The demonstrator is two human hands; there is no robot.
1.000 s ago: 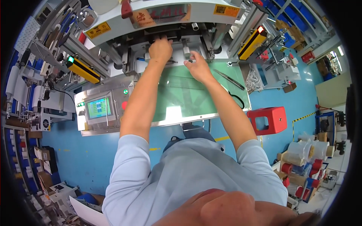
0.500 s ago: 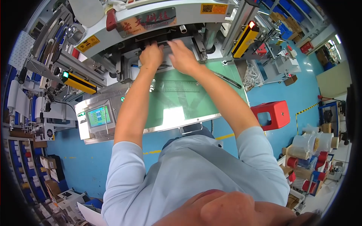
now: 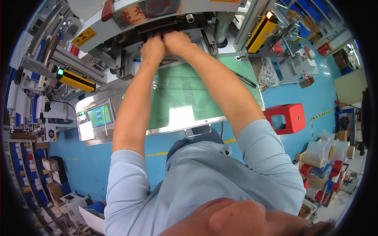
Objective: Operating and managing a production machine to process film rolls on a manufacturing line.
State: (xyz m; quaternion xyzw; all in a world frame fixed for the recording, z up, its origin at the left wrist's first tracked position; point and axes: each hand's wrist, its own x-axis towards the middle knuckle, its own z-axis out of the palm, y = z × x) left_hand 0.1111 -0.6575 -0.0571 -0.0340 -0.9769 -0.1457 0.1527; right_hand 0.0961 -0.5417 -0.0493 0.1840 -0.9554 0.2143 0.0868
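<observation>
Both my hands reach into the opening of a press machine (image 3: 114, 53), close together under its upper body. My left hand (image 3: 152, 48) has its fingers drawn together and bent down at the far side of the bed. Right beside it, nearly touching, my right hand (image 3: 178, 42) is closed too, its fingers curled toward the left one. The fingertips and whatever they hold are hidden in the shade there. A dark slim tool (image 3: 169, 60) lies just below the hands. In front of them spreads a green work mat (image 3: 177, 94) with a clear ruler (image 3: 181, 83) on it.
A black pen-like tool (image 3: 245, 79) lies at the mat's right edge. Yellow sensor bars stand left (image 3: 76, 81) and right (image 3: 262, 33). A lit touch screen (image 3: 99, 115) sits at front left. On the blue floor at right is a red stool (image 3: 290, 118).
My right hand has moved left and in, from spread fingers to closed beside my left hand. My left hand has shifted slightly left. The whole view has tilted a little.
</observation>
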